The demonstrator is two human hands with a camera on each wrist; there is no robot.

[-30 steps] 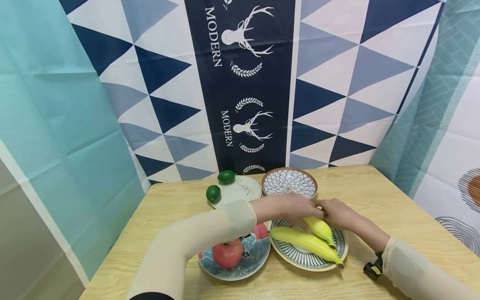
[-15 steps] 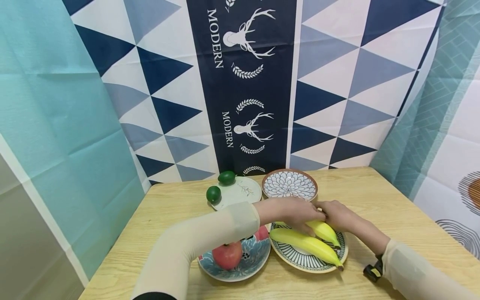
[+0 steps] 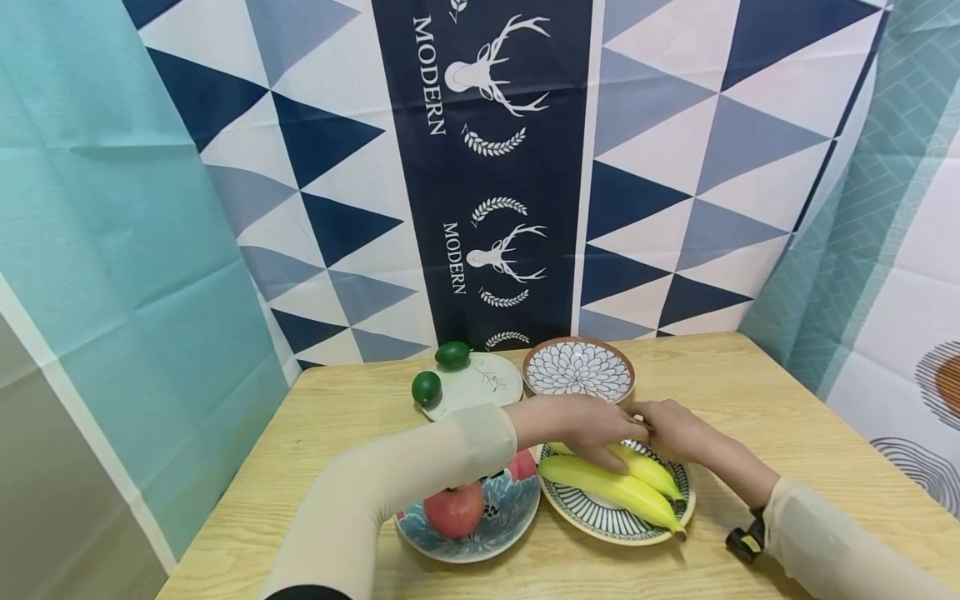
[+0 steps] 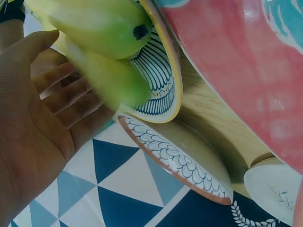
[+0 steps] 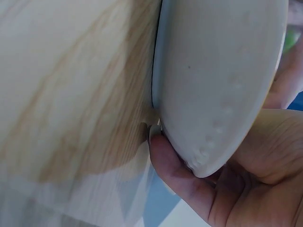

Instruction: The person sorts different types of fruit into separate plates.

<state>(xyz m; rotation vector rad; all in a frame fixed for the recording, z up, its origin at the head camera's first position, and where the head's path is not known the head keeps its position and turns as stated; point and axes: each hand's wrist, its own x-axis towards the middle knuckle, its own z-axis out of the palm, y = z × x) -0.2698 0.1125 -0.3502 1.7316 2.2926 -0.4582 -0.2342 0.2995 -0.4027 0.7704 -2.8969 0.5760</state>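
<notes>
Two yellow bananas lie side by side on a black-and-white patterned plate. The front banana reaches over the near-right rim; the rear banana is partly under my left hand. In the left wrist view that hand's fingers are fairly straight and spread beside the bananas, not wrapped around them. At the plate's far-right rim, my right hand grips the edge. The right wrist view has a digit curled beneath the plate's pale underside, with the rim between it and the palm.
A blue-and-pink plate with a red apple sits to the left. Behind it is a pale plate with two green, lime-like fruits at its left edge. A brown-rimmed bowl stands behind the banana plate.
The rear banana has shifted and settled alongside the front one, with more of it showing. My left fingers have loosened from it slightly. My right hand stays at the plate's rim.
</notes>
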